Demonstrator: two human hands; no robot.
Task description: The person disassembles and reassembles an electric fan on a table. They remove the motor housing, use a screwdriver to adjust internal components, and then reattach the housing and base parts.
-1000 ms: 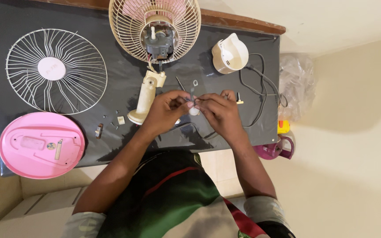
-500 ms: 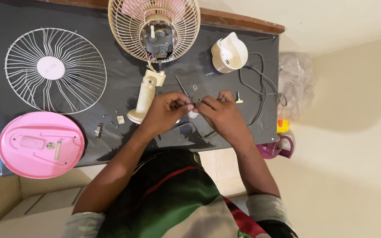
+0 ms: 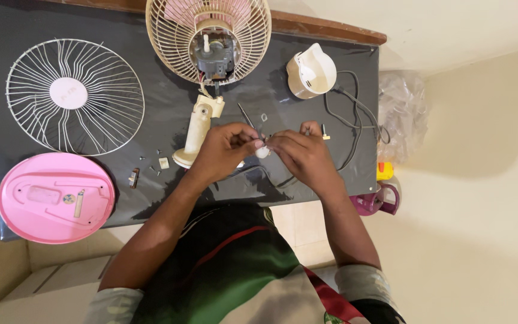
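1. Knob [image 3: 262, 152], small and white, sits between the two hands, just above the dark table [image 3: 7, 24] near its front edge.
2. Left hand [image 3: 223, 153] pinches the knob from one side with thumb and fingertips curled in; right hand [image 3: 304, 157] meets it from the other side, fingertips closed on it too, though the exact grip is hard to make out.
3. Black cord [image 3: 355, 129] runs from under the right hand and loops toward the table's right edge.
4. Small screws and clips [image 3: 151, 168] lie loose just left of the left hand.
5. Pink base [image 3: 55, 198], turned underside up, lies at the near left corner, overhanging the edge.
6. Cream stand [image 3: 198, 129] lies just beyond the left hand, touching the fan's motor end.
7. Thin pin [image 3: 244, 115] and a small ring [image 3: 264, 118] lie just beyond the hands.
8. White grille [image 3: 74, 96] lies flat at far left.
9. Cream cover [image 3: 311, 71] sits at far right.
10. Fan cage [image 3: 169, 36] with the bare motor [image 3: 214, 57] lies at the far edge.
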